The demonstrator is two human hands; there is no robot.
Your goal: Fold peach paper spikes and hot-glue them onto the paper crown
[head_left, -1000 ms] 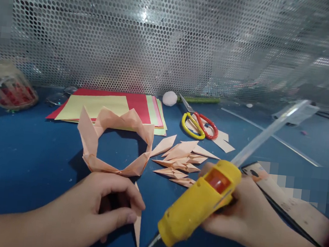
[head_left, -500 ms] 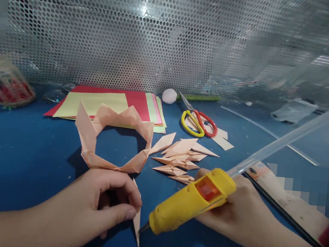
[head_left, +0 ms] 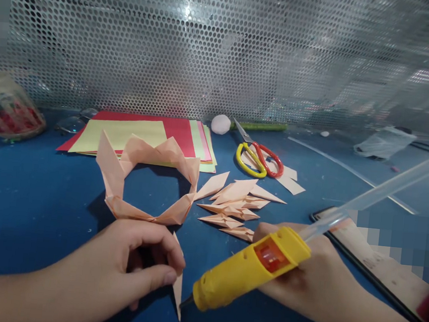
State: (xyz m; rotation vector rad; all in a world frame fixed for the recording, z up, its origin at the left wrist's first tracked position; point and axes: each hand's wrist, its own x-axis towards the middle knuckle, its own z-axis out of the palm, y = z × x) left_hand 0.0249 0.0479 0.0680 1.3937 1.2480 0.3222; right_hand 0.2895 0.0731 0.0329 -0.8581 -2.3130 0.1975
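Blue desk [head_left: 32, 244]: toward near edge, I've L hand [head_left: 116, 258] pinching a folded peach-paper spike [head_left: 177, 294], R hand [head_left: 311, 276] round a yellow plastic glue gun [head_left: 237, 279], nozzle [head_left: 187, 300] at spike's near tip. Prob. gluing step; next needs steady pinch, nozzle close.

Pretty much nothing legible here. Closest thing is the pale, dark-edged slab [head_left: 360, 255] right of the yellow glue gun [head_left: 243, 275]: it's got a few faint, character-like marks [head_left: 374, 261] on its face, but they're way too blurry to read.
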